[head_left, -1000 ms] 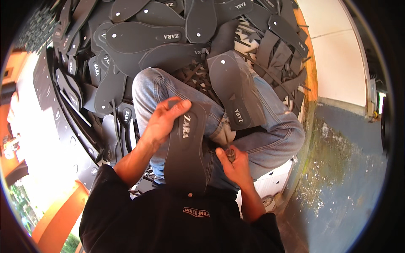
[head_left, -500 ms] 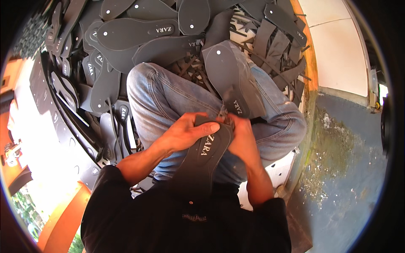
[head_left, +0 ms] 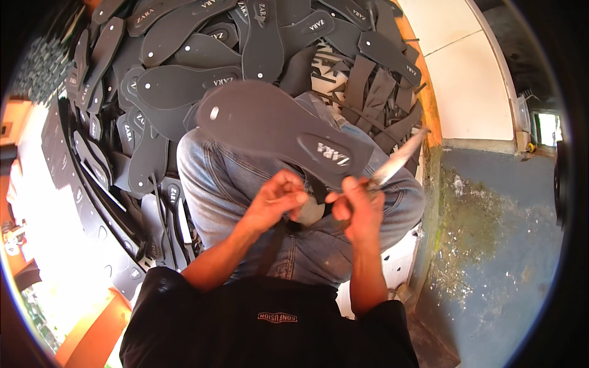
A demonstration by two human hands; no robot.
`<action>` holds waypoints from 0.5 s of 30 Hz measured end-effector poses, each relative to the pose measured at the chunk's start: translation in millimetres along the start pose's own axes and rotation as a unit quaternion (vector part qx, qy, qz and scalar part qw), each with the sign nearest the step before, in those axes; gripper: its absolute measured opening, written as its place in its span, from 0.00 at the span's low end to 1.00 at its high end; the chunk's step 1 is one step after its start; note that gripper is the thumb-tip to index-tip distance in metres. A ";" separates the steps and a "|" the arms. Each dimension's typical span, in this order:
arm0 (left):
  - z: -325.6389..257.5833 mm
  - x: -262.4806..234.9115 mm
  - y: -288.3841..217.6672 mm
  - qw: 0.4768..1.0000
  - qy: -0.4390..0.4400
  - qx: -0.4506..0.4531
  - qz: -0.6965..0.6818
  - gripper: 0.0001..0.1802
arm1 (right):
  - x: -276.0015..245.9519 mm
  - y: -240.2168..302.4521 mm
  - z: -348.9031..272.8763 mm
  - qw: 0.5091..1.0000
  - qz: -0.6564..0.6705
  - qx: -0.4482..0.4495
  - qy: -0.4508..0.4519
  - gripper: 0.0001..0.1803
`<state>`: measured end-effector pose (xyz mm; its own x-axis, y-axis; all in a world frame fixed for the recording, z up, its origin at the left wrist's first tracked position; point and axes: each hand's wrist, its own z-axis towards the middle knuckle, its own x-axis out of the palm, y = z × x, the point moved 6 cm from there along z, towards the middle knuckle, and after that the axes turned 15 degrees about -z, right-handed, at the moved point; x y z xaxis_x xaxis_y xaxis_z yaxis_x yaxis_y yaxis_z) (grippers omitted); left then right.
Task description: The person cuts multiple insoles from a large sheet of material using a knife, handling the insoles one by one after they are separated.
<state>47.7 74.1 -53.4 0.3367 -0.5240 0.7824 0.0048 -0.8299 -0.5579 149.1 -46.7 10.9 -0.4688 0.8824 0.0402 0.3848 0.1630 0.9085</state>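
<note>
A black shoe insole (head_left: 264, 122), blurred by motion, is above my lap with its heel end against my right hand. My right hand (head_left: 362, 211) is closed around a tool with a pointed metal blade (head_left: 399, 159), which sticks out up and to the right; its handle is hidden. My left hand (head_left: 276, 202) is at the left of it, fingers curled and thumb pressed in. A dark strip (head_left: 271, 248) hangs below the left hand. A small greyish piece (head_left: 311, 211) shows between the hands; what it is I cannot tell.
Many black insoles (head_left: 184, 83) lie heaped beyond my knees and to the left. Dark strips (head_left: 362, 86) are piled at the far right, beside an orange-yellow edge (head_left: 417, 55). Pale tiles (head_left: 466, 92) and a stained blue-grey floor (head_left: 509, 202) are on the right.
The insole that lay between both hands near my shirt is gone from there. None rests on my right knee now; one is above my lap. The hands have separated, and the blade now shows.
</note>
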 end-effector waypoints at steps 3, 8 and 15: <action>12.9 33.6 5.4 0.993 -0.066 0.025 -0.094 0.11 | 13.7 -4.1 -16.0 0.999 -0.045 -0.021 0.015 0.11; 3.2 47.2 18.5 0.979 -0.166 0.010 -0.114 0.15 | -15.8 -20.5 -45.4 0.972 -0.232 -0.030 -0.035 0.18; -20.0 36.8 34.8 0.978 -0.173 -0.009 -0.114 0.15 | -59.6 -45.2 -76.2 0.842 -0.530 -0.014 -0.099 0.21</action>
<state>41.4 22.1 -38.4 0.6265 -0.2308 0.7445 0.1024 -0.9225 -0.3721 99.1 -140.3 -0.8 -0.3934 0.3038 -0.8677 -0.1870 0.8977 0.3991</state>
